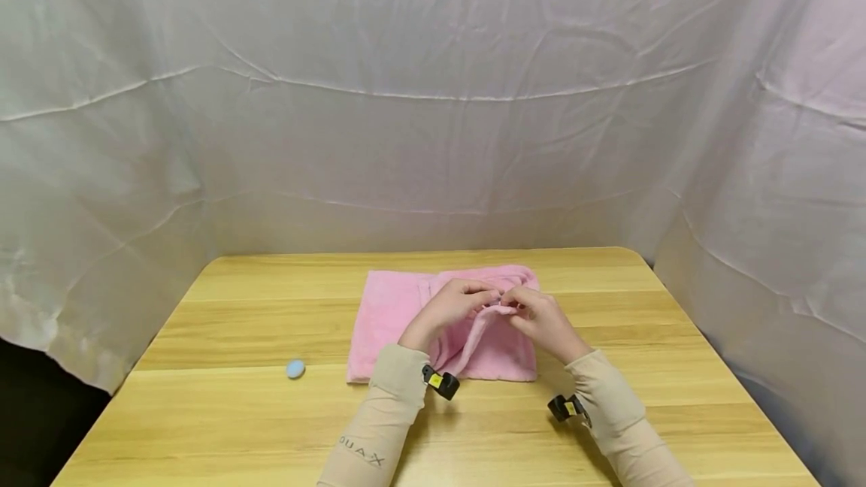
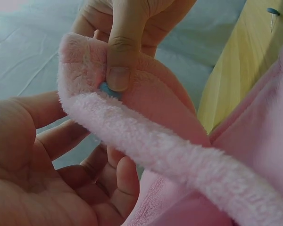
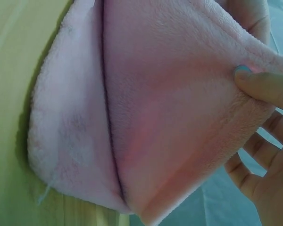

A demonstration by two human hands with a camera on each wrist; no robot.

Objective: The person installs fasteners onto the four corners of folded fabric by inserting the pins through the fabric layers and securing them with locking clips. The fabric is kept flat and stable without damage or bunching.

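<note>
A pink plush cloth (image 1: 399,310) lies folded on the table, one hemmed corner lifted between both hands. My right hand (image 1: 541,322) pinches this corner; in the right wrist view its thumb (image 3: 266,87) presses on the blue round head of a pin (image 3: 243,70), with the other fingers behind the fabric. The pin's shaft is hidden by the cloth. My left hand (image 2: 42,165) holds the raised edge from the other side, fingers curled, their tips partly hidden behind the hem. A second blue-headed pin (image 1: 295,369) stands on its own left of the cloth, its thin shaft showing in the left wrist view.
The wooden table (image 1: 223,412) has rounded far corners. Pale fabric sheets (image 1: 433,141) hang behind it and at both sides. A small black camera is strapped at each wrist. A loose thread (image 3: 45,190) hangs from the cloth's edge.
</note>
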